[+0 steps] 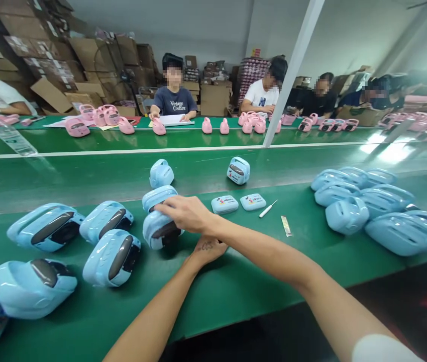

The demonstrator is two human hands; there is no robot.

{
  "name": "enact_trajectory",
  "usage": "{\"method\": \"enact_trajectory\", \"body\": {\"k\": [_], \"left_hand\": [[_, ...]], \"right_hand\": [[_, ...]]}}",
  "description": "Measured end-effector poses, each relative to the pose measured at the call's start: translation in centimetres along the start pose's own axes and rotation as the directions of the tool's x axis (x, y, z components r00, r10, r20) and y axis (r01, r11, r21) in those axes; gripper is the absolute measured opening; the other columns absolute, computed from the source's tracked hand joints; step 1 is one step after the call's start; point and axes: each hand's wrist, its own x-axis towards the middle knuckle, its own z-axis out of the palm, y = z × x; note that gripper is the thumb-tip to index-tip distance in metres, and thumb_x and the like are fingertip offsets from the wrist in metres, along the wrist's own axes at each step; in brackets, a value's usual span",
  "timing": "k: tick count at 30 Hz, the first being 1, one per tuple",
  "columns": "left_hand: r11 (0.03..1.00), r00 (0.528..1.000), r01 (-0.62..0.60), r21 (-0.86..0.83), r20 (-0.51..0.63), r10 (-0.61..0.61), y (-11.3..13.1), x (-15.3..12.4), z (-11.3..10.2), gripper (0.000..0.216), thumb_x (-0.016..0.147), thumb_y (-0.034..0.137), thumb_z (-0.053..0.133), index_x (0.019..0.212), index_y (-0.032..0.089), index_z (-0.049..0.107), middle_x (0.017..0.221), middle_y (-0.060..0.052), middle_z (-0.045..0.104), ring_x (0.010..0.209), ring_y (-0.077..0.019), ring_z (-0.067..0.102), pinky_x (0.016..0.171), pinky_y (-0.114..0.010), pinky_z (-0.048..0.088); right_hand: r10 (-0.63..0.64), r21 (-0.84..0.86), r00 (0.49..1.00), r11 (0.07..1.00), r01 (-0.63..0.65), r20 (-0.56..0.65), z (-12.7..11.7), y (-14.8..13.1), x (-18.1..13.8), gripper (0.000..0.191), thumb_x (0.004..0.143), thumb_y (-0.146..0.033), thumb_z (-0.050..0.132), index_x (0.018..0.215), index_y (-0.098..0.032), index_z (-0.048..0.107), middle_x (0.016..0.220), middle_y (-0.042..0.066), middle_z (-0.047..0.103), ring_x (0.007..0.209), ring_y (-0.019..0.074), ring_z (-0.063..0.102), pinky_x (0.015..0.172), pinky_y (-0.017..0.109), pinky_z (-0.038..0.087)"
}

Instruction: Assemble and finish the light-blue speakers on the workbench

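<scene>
My right hand (189,213) reaches across to the left, its fingers closed over the top of a light-blue plastic housing with a dark window (156,232). Directly behind that piece stands another blue housing (158,196), close to my fingertips. Below my right wrist, my left hand (211,250) rests at the green table; its fingers are hidden, so whether it holds anything cannot be seen. Just beyond the hands lie two flat blue cases with printed cartoon figures (224,204) and a thin white screwdriver-like tool (268,208).
Several blue housings (110,259) stand at left, and more blue shells (367,196) cluster at right. Farther back are two blue units (238,171), a slanted white post (292,75) and pink housings (158,126) before seated people. A small strip (286,226) lies at right.
</scene>
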Motion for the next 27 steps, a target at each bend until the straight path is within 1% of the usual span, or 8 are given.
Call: {"method": "enact_trajectory", "body": {"k": [4, 7, 11, 13, 17, 20, 23, 27], "left_hand": [[0.99, 0.995, 0.095, -0.1, -0.005, -0.096, 0.5, 0.9, -1.1, 0.025, 0.087, 0.04, 0.081, 0.086, 0.015, 0.076, 0.082, -0.005, 0.075, 0.081, -0.0231, 0.072, 0.089, -0.042, 0.06], [0.899, 0.982, 0.163, -0.406, -0.019, -0.187, 1.9, 1.6, -2.3, 0.037, 0.094, 0.051, 0.065, 0.103, 0.018, 0.079, 0.105, -0.012, 0.081, 0.098, -0.0309, 0.077, 0.096, -0.051, 0.06], [0.366, 0.929, 0.264, -0.892, 0.135, -0.343, 3.4, 1.6, -3.2, 0.058, 0.1, 0.062, 0.054, 0.136, 0.019, 0.069, 0.134, -0.019, 0.075, 0.126, -0.0437, 0.071, 0.099, -0.065, 0.059], [0.25, 0.895, 0.263, -0.932, 0.139, -0.424, 3.6, 1.5, -3.5, 0.065, 0.102, 0.067, 0.048, 0.142, 0.017, 0.064, 0.13, -0.021, 0.076, 0.124, -0.0432, 0.072, 0.089, -0.055, 0.066], [0.197, 0.862, 0.227, -0.954, 0.103, -0.496, 3.5, 1.6, -4.2, 0.069, 0.102, 0.069, 0.05, 0.146, 0.017, 0.061, 0.123, -0.021, 0.077, 0.117, -0.0412, 0.076, 0.071, -0.042, 0.069], [0.17, 0.878, 0.185, -0.968, 0.085, -0.471, 3.7, 1.7, -4.7, 0.07, 0.1, 0.073, 0.051, 0.145, 0.02, 0.062, 0.12, -0.019, 0.077, 0.116, -0.0406, 0.076, 0.072, -0.042, 0.07], [0.177, 0.884, 0.148, -0.973, 0.05, -0.465, 4.0, 1.7, -4.8, 0.069, 0.101, 0.074, 0.048, 0.141, 0.02, 0.064, 0.117, -0.018, 0.079, 0.112, -0.039, 0.078, 0.073, -0.043, 0.07], [0.159, 0.878, 0.171, -0.972, 0.077, -0.473, 4.0, 1.7, -4.3, 0.076, 0.101, 0.078, 0.042, 0.142, 0.017, 0.063, 0.118, -0.02, 0.079, 0.113, -0.0395, 0.078, 0.076, -0.045, 0.07]], "right_hand": [[0.402, 0.234, 0.884, 0.907, -0.35, -0.24, -3.3, 4.0, -2.2, 0.036, 0.109, -0.021, 0.044, 0.136, -0.023, 0.067, 0.123, 0.008, 0.077, 0.111, 0.0227, 0.071, 0.092, 0.031, 0.053], [0.566, 0.339, 0.794, 0.808, -0.481, -0.222, -4.7, 6.5, -4.5, 0.03, 0.107, -0.023, 0.048, 0.122, -0.021, 0.073, 0.108, 0.005, 0.081, 0.101, 0.0226, 0.073, 0.092, 0.032, 0.052], [0.62, 0.328, 0.775, 0.762, -0.559, -0.12, -3.5, 7.7, -7.4, 0.027, 0.102, -0.02, 0.053, 0.112, -0.017, 0.077, 0.105, 0.009, 0.082, 0.099, 0.025, 0.073, 0.093, 0.036, 0.053], [0.611, 0.349, 0.789, 0.755, -0.555, -0.065, -2.7, 8.1, -8.6, 0.029, 0.103, -0.022, 0.054, 0.119, -0.018, 0.077, 0.106, 0.008, 0.083, 0.097, 0.0239, 0.075, 0.092, 0.036, 0.056], [0.586, 0.406, 0.809, 0.731, -0.548, 0.038, -3.2, 10.7, -11.5, 0.045, 0.099, -0.026, 0.064, 0.144, -0.022, 0.067, 0.135, 0.008, 0.078, 0.118, 0.021, 0.075, 0.101, 0.034, 0.058], [0.608, 0.399, 0.788, 0.701, -0.591, 0.098, -4.3, 14.1, -14.2, 0.063, 0.074, -0.014, 0.084, 0.136, -0.022, 0.074, 0.154, 0.012, 0.066, 0.144, 0.03, 0.06, 0.123, 0.044, 0.046], [0.642, 0.414, 0.743, 0.634, -0.653, 0.188, -4.3, 17.0, -16.6, 0.07, 0.046, 0.001, 0.09, 0.112, -0.023, 0.084, 0.139, 0.014, 0.075, 0.142, 0.0414, 0.061, 0.126, 0.055, 0.04], [0.687, 0.545, 0.699, 0.516, -0.661, 0.197, -3.0, 18.7, -18.7, 0.062, 0.048, -0.012, 0.093, 0.108, -0.022, 0.083, 0.129, 0.015, 0.079, 0.137, 0.0456, 0.064, 0.125, 0.064, 0.038]]}}
